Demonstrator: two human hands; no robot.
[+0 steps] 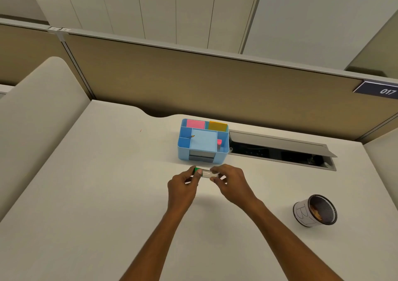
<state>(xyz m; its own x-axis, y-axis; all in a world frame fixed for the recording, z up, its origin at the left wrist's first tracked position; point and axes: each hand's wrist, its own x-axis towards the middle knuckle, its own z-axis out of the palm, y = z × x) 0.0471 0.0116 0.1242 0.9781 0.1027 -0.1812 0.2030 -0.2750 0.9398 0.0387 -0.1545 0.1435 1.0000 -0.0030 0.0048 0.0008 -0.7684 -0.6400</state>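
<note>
pale worktop (107, 194) in an office cubicle, both hands out over its middle. left hand (183, 187): fingers (195, 176) pinched on the green cap (196, 170) at one end of a clear tube (206, 173). right hand (231, 182): fingers (215, 169) clamped round the other end. tube lies sideways between the two hands, just in front of the blue organizer (203, 151). cannot tell if it touches the worktop or is held just above it. tube is see-through, contents not readable, both ends mostly hidden under fingertips. cannot tell if the cap is fully seated. two bare forearms, cut off at the bottom edge.

one organizer with several compartments. in the back slots: one pink pad (195, 123), one yellow pad (218, 126). one pencil (190, 136) tip pokes from a left slot. one small pink item (219, 142) in the right slot, too small to tell. the front opening is dark, inside unclear.

one cable hatch (280, 149) set in the worktop right of the organizer, flap raised, dark and blurry inside. one mesh cup (315, 210) at near right, well apart from the hands, wrapped in white paper with hand-drawn writing that reads roughly "b1". brownish contents, unclear. one dark plate (385, 91) on the beige partition (193, 82) reads "017", clipped by the right edge. pale cabinet doors (172, 5) above.
</note>
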